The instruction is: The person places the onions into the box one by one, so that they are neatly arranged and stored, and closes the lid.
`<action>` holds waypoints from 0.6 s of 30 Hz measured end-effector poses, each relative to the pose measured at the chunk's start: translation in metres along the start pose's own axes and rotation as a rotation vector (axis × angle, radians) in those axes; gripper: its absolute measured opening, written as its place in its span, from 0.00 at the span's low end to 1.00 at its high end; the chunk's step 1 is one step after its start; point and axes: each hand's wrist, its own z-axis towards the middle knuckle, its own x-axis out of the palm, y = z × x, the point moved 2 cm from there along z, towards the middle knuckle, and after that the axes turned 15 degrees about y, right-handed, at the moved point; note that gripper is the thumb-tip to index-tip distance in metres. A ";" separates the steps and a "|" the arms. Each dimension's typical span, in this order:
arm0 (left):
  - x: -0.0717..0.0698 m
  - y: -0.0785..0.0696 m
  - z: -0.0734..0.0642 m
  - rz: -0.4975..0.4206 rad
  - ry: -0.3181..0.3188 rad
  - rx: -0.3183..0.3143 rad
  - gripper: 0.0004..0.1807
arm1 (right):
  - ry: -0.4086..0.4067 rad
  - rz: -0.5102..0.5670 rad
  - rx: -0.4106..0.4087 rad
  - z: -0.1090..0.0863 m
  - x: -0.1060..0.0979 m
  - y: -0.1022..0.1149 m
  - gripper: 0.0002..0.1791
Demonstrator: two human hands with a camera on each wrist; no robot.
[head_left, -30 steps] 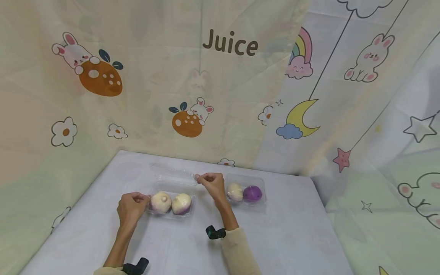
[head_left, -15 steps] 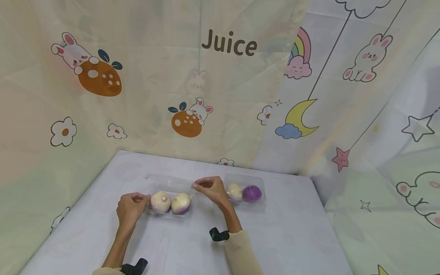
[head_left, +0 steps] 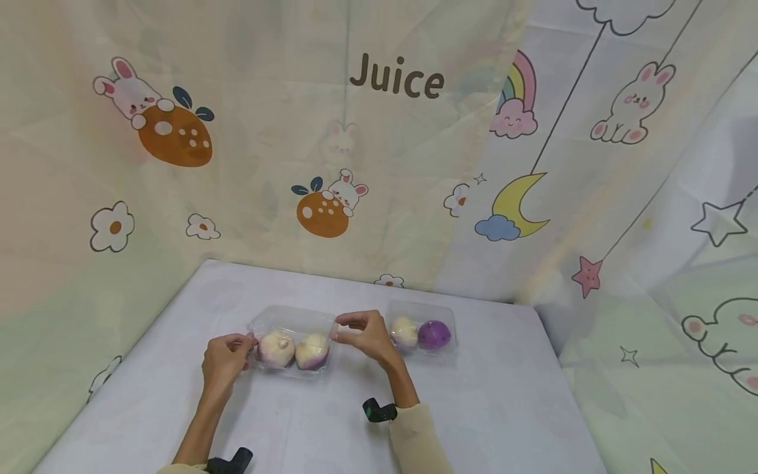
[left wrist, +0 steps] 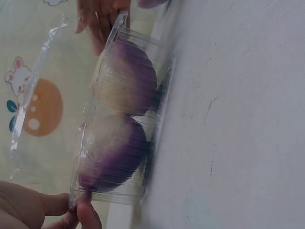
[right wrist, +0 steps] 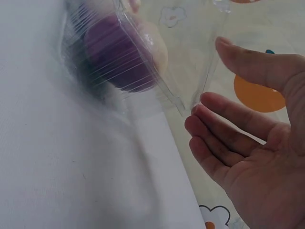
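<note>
A clear plastic clamshell box [head_left: 299,374] holds two cream-and-purple turnips, one on the left [head_left: 276,349] and one on the right [head_left: 312,351]. Its hinged lid [head_left: 296,316] slants up over them, partly lowered. At the left end my left hand [head_left: 224,359] pinches the box's rim between thumb and fingers, plain in the left wrist view. My right hand [head_left: 368,334] is at the right end, its fingers [right wrist: 233,110] extended and touching the lid's edge [right wrist: 209,67], with the thumb apart above. The right wrist view shows nothing gripped in it.
A second clear box [head_left: 423,309] stands right of my right hand, with a pale turnip [head_left: 404,331] and a purple one [head_left: 435,334] in it. The white table [head_left: 491,408] meets printed cloth walls [head_left: 249,217] at the back and sides.
The lid has swung forward and down from behind the box toward the turnips. My right hand has come nearer with it and its pinch has loosened. The left hand has stayed at the rim.
</note>
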 end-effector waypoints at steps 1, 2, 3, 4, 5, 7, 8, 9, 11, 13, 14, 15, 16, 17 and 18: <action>0.000 0.000 0.000 -0.009 0.008 -0.001 0.19 | 0.003 -0.004 -0.006 0.000 0.000 0.000 0.21; -0.001 0.001 0.000 -0.020 0.016 -0.003 0.21 | 0.007 -0.005 -0.009 0.000 0.000 -0.001 0.21; -0.002 0.001 0.000 -0.031 0.025 -0.007 0.23 | 0.008 -0.008 -0.018 0.000 0.001 -0.001 0.21; -0.002 0.002 0.000 -0.041 0.035 -0.011 0.25 | 0.008 -0.011 -0.026 0.000 0.001 -0.001 0.22; -0.003 0.002 0.001 -0.052 0.049 -0.016 0.28 | 0.008 -0.017 -0.033 0.000 0.001 -0.002 0.22; -0.004 0.003 0.001 -0.070 0.072 -0.030 0.34 | 0.006 -0.031 -0.039 -0.001 0.002 -0.003 0.23; -0.005 0.004 0.001 -0.080 0.083 -0.037 0.37 | 0.005 -0.041 -0.038 -0.001 0.002 -0.003 0.23; -0.006 0.004 0.000 -0.085 0.096 -0.043 0.39 | 0.003 -0.053 -0.039 -0.001 0.002 -0.004 0.24; -0.008 0.004 0.000 -0.108 0.126 -0.059 0.44 | 0.002 -0.076 -0.041 -0.001 0.002 -0.004 0.24; -0.010 0.003 -0.001 -0.144 0.160 -0.077 0.45 | 0.001 -0.104 -0.049 -0.001 0.003 -0.005 0.24; -0.012 0.002 -0.001 -0.167 0.181 -0.086 0.44 | 0.001 -0.111 -0.053 -0.001 0.003 -0.005 0.24; -0.013 0.002 -0.001 -0.190 0.198 -0.096 0.43 | 0.002 -0.113 -0.056 -0.001 0.003 -0.005 0.24; -0.014 0.001 -0.001 -0.215 0.215 -0.102 0.41 | 0.002 -0.115 -0.057 -0.001 0.003 -0.005 0.24; -0.016 0.001 -0.002 -0.238 0.231 -0.108 0.39 | 0.005 -0.112 -0.056 0.000 0.004 -0.005 0.24; -0.017 0.001 -0.002 -0.261 0.244 -0.110 0.37 | 0.006 -0.109 -0.054 0.000 0.004 -0.005 0.25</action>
